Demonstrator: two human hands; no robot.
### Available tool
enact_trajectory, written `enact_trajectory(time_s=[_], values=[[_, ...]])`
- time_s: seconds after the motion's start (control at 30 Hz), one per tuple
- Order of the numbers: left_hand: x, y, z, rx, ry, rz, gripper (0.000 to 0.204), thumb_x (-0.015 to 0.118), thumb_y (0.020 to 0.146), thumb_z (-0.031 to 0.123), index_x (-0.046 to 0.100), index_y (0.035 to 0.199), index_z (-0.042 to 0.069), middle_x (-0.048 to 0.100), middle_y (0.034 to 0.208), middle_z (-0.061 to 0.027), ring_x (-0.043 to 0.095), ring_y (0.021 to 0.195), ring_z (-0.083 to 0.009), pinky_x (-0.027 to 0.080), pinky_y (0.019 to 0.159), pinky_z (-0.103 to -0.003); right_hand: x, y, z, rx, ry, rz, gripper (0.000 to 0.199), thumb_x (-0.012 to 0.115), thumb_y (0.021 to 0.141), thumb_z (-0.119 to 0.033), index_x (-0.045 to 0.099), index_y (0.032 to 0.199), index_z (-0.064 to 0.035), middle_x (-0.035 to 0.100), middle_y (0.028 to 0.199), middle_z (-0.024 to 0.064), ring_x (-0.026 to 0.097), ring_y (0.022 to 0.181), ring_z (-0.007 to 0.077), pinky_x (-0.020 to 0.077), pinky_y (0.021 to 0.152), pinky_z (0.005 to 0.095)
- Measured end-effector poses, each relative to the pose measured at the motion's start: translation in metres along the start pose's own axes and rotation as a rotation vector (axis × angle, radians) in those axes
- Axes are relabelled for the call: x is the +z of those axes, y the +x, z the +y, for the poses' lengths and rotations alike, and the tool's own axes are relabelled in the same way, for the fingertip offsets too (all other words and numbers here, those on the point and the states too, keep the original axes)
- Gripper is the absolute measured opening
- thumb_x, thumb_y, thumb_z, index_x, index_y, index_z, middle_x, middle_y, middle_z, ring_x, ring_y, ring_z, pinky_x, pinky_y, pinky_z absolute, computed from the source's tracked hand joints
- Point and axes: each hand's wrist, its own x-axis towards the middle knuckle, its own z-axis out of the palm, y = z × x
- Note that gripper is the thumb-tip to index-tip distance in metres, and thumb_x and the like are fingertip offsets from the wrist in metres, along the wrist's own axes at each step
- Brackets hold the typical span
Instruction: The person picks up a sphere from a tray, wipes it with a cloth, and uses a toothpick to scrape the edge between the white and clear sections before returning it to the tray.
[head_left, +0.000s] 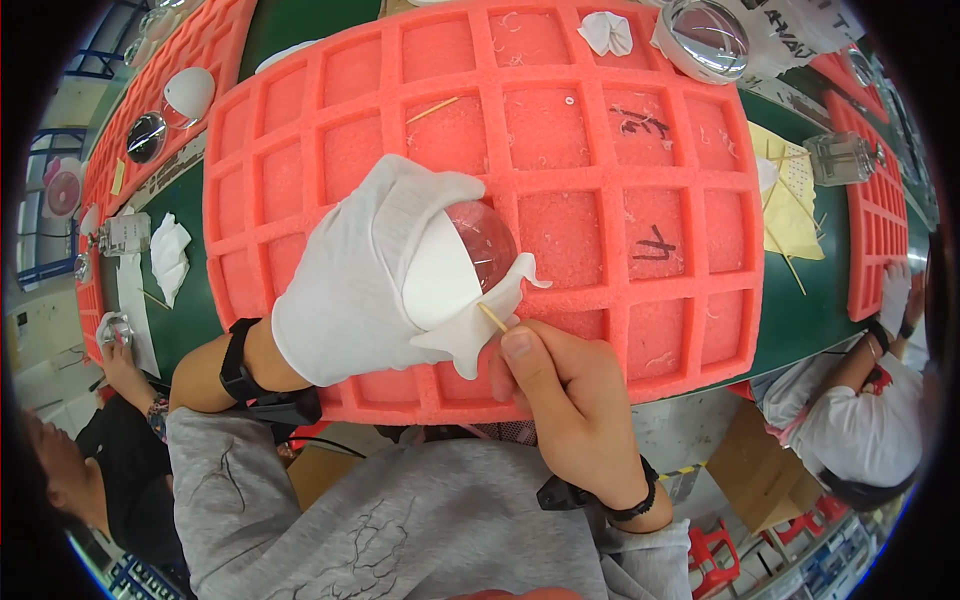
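Observation:
My left hand (350,260), in a loose white glove, is wrapped round a rounded glass piece (490,245). One part of this piece is clear, and the part beside it is smooth and white. Bare, my right hand (570,400) pinches a thin wooden stick (491,316) between thumb and fingers. The stick's tip lies against a thin white cloth (465,340) at the lower edge of the glass piece. Most of my left fingers are hidden under the glove and behind the piece.
Below my hands lies a pink foam tray (560,240) with square compartments, on a green table (790,330). A loose stick (432,109) rests in it. Glass globes (703,40) stand far right, near a yellow cloth (790,190) with sticks. Co-workers sit at both sides.

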Motion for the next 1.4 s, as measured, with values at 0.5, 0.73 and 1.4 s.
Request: enact_trajectory(time_s=[0.5,0.73,1.4], values=[[0.001,-0.013,-0.027,0.061,0.016,0.052,0.078,0.096,0.062,0.031,0.058,0.125,0.005,0.061,0.101,-0.0134,0.064,0.085,-0.0308,0.053,0.072,-0.039,0.014,0.013,0.002,0.125,-0.043,-0.095,0.051,0.043,0.113,-0.032,0.051,0.072,-0.0034,0.044,0.063,-0.0037,0.036,0.059,0.0055,0.0309,0.053,0.0254],[0.005,-0.02,-0.033,0.02,-0.007,0.093,0.077,0.095,0.062,0.027,0.057,0.126,0.006,0.06,0.108,-0.0142,0.063,0.091,-0.0339,0.055,0.075,-0.041,0.015,0.036,-0.014,0.303,0.016,-0.165,0.054,0.044,0.113,-0.032,0.044,0.065,-0.0053,0.038,0.058,-0.0041,0.031,0.053,0.0061,0.0255,0.048,0.0272],[0.008,-0.017,-0.034,0.026,0.056,0.057,0.075,0.092,0.065,0.02,0.056,0.129,0.006,0.058,0.113,-0.015,0.065,0.095,-0.0343,0.055,0.075,-0.041,0.024,0.041,-0.015,0.31,0.183,-0.115,0.062,0.041,0.112,-0.031,0.031,0.055,-0.0088,0.039,0.046,0.0016,0.028,0.04,0.0086,0.0215,0.042,0.0295]])
